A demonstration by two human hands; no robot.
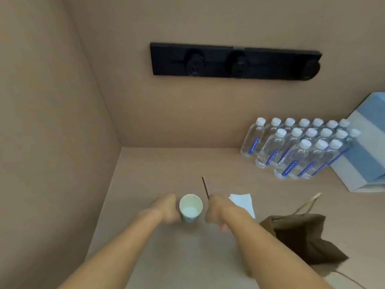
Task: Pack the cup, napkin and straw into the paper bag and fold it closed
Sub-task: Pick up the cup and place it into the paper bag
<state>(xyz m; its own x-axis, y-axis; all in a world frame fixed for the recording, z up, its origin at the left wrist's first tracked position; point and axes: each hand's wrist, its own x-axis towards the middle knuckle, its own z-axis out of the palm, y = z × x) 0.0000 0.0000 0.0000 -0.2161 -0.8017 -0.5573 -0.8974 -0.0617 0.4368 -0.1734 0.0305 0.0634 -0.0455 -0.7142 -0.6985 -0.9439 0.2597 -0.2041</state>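
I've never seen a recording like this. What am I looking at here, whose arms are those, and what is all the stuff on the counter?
There is no machine here: the single picture comes from a camera worn on a person's head, looking down at their own bare arms. The left hand is beside, perhaps touching, an upright white paper cup. The right hand is at the near end of a thin dark straw; blur hides whether it grips the straw. Right of that lies a white paper napkin, and nearer, a crumpled brown paper bag with handles. All rest on a tan counter. At the back right stand rows of clear plastic water bottles beside a blue and white box. A black outlet strip hangs on the wall.
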